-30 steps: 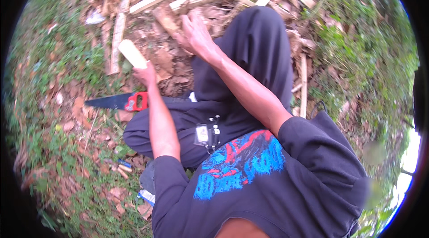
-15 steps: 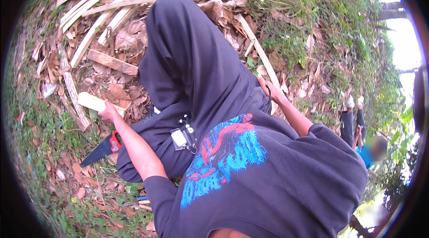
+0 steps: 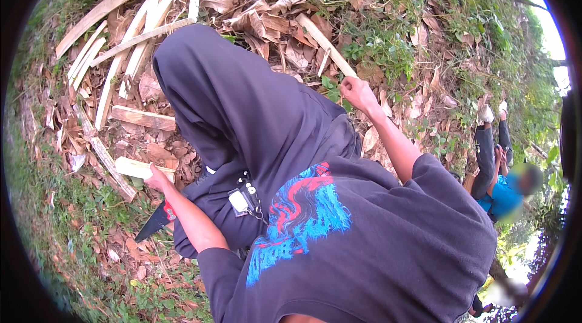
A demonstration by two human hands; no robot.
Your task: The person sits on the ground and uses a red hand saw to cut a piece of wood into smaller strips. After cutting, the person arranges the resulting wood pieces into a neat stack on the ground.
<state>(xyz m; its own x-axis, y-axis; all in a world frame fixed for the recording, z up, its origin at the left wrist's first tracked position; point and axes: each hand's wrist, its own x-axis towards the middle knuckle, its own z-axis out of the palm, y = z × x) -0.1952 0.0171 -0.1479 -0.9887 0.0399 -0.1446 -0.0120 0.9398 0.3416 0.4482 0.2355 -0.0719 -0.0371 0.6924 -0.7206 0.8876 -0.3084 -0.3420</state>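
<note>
One pale wooden block [image 3: 134, 168], to the left of our bent legs, clasped in our left hand [image 3: 157, 180]. One long pale strip [image 3: 327, 46], on dry leaves, its end at our right hand [image 3: 359, 94]: fingers curled; whether pinching it, we cannot tell. One red-handled saw [image 3: 153, 223], beside our left forearm. Several crossed wooden strips [image 3: 145, 39], beyond.

head view; left fisheye (wide); faces down; dark shirt [image 3: 400, 232] nearest

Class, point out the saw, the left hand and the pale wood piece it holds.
Saw [image 3: 153, 223], head view: dark blade.
Left hand [image 3: 159, 179], head view: back of the hand.
Pale wood piece [image 3: 133, 168], head view: broad face.
</note>
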